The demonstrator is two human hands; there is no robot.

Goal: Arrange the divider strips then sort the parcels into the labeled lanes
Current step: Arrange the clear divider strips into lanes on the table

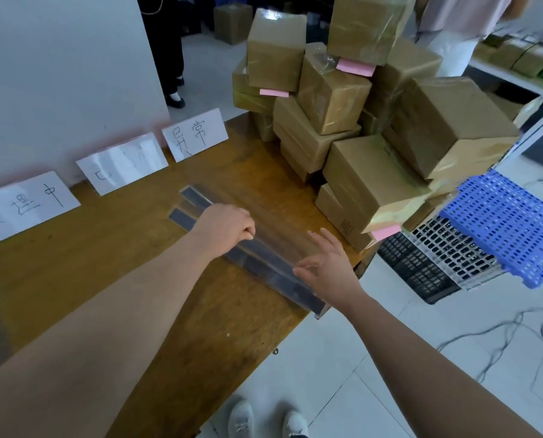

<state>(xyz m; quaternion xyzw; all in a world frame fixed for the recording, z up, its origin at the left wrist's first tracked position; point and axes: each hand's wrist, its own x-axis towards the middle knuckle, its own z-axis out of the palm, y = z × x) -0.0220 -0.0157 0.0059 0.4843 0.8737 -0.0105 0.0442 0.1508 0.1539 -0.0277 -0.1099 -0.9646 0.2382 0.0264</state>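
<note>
— Where are the divider strips (265,259)?

— On the brown wooden worktop (74,263). They are clear, bundled together, and run slantwise from near the middle of the worktop to its right edge, where the near end juts a little past the edge.

— And the hands?

— The left hand (224,227) sits on the bundle about halfway along. Its back is up and its fingers are curled down over the strips in a grip. The right hand (330,263) is nearer the overhanging end, with palm turned inward and fingers spread and fairly straight. Its fingertips (298,271) reach the top strip's edge, but I cannot tell whether they actually touch it.

— The parcels (343,99)?

— Brown taped cardboard boxes, piled unevenly in a tall heap at the far right of the worktop, just beyond the strips. Several have pink notes (355,66) sticking out.

— Any lane labels?

— Three white label cards (194,134) with handwritten characters lean in a row against the wall (58,74) along the worktop's far left side, well apart from the parcels.

— What's off the worktop?

— To the right, a blue perforated panel (510,226) lies over a black grid panel (422,270). Cables (517,327) trail across the pale tiled floor (343,358), and white shoes (241,418) show at the bottom edge.
</note>
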